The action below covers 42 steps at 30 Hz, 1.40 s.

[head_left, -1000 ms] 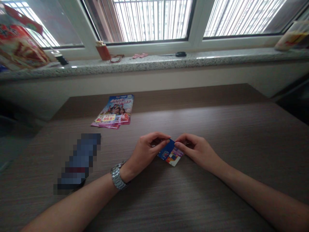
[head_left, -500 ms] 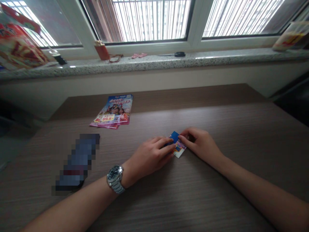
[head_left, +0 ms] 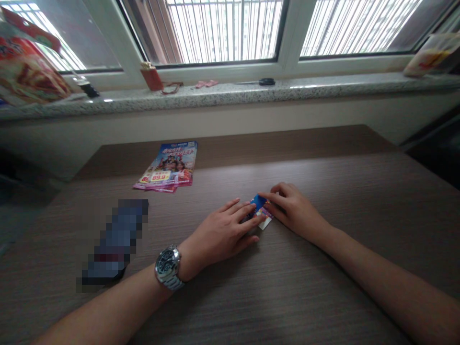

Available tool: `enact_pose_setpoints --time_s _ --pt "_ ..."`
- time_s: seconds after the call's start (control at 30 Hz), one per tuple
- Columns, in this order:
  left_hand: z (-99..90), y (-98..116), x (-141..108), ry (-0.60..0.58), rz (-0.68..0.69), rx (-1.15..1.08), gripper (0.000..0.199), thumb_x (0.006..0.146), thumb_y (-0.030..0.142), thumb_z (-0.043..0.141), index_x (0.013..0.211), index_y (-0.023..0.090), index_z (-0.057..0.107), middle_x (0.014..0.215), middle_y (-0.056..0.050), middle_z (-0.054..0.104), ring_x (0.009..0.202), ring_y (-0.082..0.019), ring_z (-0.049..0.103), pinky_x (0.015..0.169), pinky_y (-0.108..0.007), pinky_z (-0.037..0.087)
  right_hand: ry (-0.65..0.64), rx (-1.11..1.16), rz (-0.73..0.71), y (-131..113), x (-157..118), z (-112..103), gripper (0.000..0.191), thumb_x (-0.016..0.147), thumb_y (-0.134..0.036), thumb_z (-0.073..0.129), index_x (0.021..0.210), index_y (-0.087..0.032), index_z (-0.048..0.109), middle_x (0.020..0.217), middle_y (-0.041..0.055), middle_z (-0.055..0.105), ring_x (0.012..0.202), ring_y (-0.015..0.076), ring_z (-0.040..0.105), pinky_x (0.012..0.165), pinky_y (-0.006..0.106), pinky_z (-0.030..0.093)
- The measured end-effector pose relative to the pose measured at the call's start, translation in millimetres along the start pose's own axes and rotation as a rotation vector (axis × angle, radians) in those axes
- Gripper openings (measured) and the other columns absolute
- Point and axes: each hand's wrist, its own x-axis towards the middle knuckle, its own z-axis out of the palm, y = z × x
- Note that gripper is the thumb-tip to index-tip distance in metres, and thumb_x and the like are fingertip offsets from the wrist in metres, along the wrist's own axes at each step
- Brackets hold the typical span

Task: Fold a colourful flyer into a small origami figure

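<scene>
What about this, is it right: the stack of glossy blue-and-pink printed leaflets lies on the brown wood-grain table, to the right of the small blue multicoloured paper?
Not quite: the head view shows the stack of glossy blue-and-pink printed leaflets to the left of the small blue multicoloured paper. It does lie on the brown wood-grain table.

Daylight glares nearly white through the window (head_left: 226, 31); the table (head_left: 230, 165) lies fairly dim, a pale sheen crossing its far half; soft shadow spreads below the left fingers (head_left: 251, 224); the mid-left edge looks dark and blurred; coarse pixelation masks the phone (head_left: 117, 242).
</scene>
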Motion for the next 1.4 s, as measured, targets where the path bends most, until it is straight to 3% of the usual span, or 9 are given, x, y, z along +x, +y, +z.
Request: enact_pose_setpoints --time_s 0.17,0.33,0.63,0.87,1.1,1.27,1.4 --pt "-2.6 8.1 -1.1 -0.029 -0.018 -0.01 0.055 0.103 0.049 0.046 0.149 0.019 0.044 0.152 -0.017 0.048 0.141 -0.032 0.046 0.118 -0.047 0.039 -0.072 -0.09 -0.093 4.2 0.0 0.7 0.038 0.101 -0.029 0.055 0.139 -0.024 0.061 0.138 0.0118 0.061 0.119 0.0304 0.053 0.104 0.05 0.047" --pt "-4.9 11.6 -2.8 -0.052 0.016 -0.016 0.057 0.102 0.052 0.045 0.149 0.02 0.044 0.155 -0.021 0.043 0.144 -0.035 0.042 0.118 -0.049 0.037 -0.139 -0.087 -0.097 9.4 -0.2 2.6 0.04 0.103 -0.027 0.05 0.142 -0.023 0.057 0.152 0.0088 0.053 0.138 0.0303 0.046 0.112 0.053 0.043" --pt "-5.5 10.0 -4.6 -0.048 0.028 -0.021 0.058 0.102 0.053 0.047 0.151 0.022 0.042 0.157 -0.018 0.042 0.146 -0.033 0.04 0.12 -0.05 0.032 -0.233 0.017 -0.129 20.2 -1.9 -6.2 0.05 0.105 -0.03 0.046 0.154 -0.029 0.042 0.161 0.0079 0.041 0.149 0.0274 0.035 0.118 0.055 0.035" --pt "-5.7 9.1 -4.3 -0.044 0.028 -0.002 0.056 0.103 0.053 0.045 0.15 0.024 0.043 0.156 -0.017 0.043 0.144 -0.033 0.042 0.12 -0.051 0.032 -0.178 0.093 -0.107 21.1 -2.7 -9.1 0.046 0.102 -0.029 0.054 0.148 -0.03 0.051 0.156 0.009 0.047 0.146 0.0265 0.042 0.119 0.053 0.037" --pt "-5.2 9.3 -4.4 -0.033 0.02 -0.007 0.054 0.102 0.051 0.047 0.15 0.025 0.043 0.156 -0.016 0.043 0.143 -0.032 0.044 0.12 -0.051 0.032 -0.21 0.089 -0.128 24.2 -6.1 -8.2 0.047 0.104 -0.028 0.049 0.151 -0.028 0.047 0.16 0.0094 0.042 0.149 0.0263 0.035 0.121 0.054 0.032" --pt "-5.1 9.2 -4.9 -0.048 0.011 -0.004 0.053 0.103 0.05 0.046 0.15 0.026 0.043 0.156 -0.017 0.042 0.144 -0.033 0.043 0.119 -0.052 0.033 -0.169 0.131 -0.123 24.9 -5.9 -10.2 0.043 0.102 -0.027 0.055 0.145 -0.028 0.056 0.155 0.0102 0.049 0.145 0.0275 0.043 0.119 0.054 0.037" --pt "-6.3 10.0 -4.3 -0.049 0.008 -0.002 0.052 0.103 0.049 0.046 0.15 0.026 0.043 0.155 -0.017 0.043 0.142 -0.033 0.045 0.118 -0.052 0.034 -0.174 0.155 -0.13 26.5 -6.6 -13.3 0.045 0.101 -0.024 0.056 0.145 -0.032 0.054 0.155 0.0076 0.049 0.144 0.027 0.044 0.119 0.054 0.038"
